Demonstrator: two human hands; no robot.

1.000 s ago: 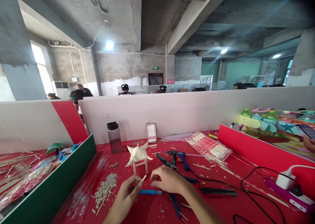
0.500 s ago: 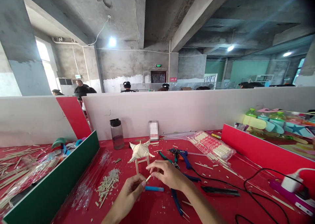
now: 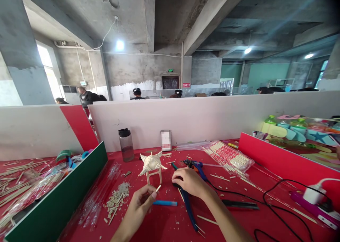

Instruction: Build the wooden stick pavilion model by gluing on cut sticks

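My left hand (image 3: 142, 201) pinches a short pale wooden stick (image 3: 158, 188) between thumb and fingertips, one end pointing up and right. My right hand (image 3: 187, 181) is curled over the head of blue-handled pliers (image 3: 189, 210) on the table; the hand partly hides the tool. A small pavilion model (image 3: 152, 163) of wooden sticks, with a pointed roof and upturned corners, stands just beyond my hands. Below it lies a blue tube (image 3: 166, 203), close to my left fingertips.
A glue gun (image 3: 196, 167) lies behind my right hand. Bundled sticks (image 3: 231, 157) are at the back right, cut scraps (image 3: 117, 199) at left. A dark bottle (image 3: 126, 145) stands by the white partition (image 3: 212, 118). Green (image 3: 58, 192) and red (image 3: 287, 155) boards flank the table; a cable (image 3: 244, 199) crosses the right.
My right hand has left the stick and moved right, onto the pliers. The stick stays in my left hand, which has shifted slightly left.
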